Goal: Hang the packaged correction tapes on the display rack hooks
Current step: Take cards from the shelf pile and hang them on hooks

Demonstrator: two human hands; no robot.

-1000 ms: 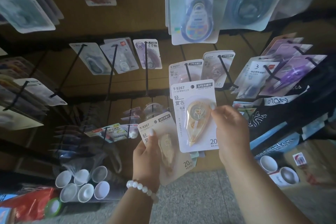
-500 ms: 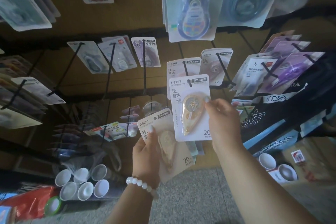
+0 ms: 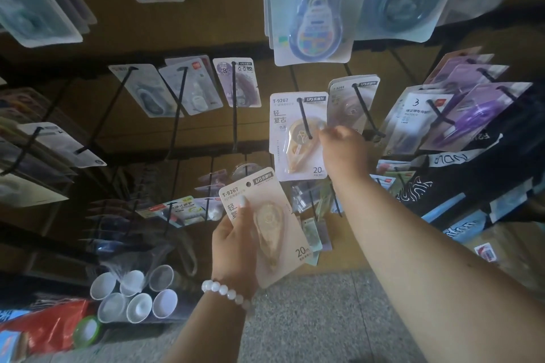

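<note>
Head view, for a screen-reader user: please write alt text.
The right hand pinches a T-9267 correction tape pack threaded on a black rack hook. The left hand holds a second, peach pack below it.

My display rack (image 3: 188,153) carries packaged correction tapes on black wire hooks; 1 white T-9267 card (image 3: 298,135) hangs threaded on its hook (image 3: 305,119). Below, on the speckled floor (image 3: 309,318), lie 6 white cups (image 3: 134,295) in a clear bag beside a red packet (image 3: 50,327).

White cups (image 3: 134,296) in plastic — red bag (image 3: 48,326) beside
</note>
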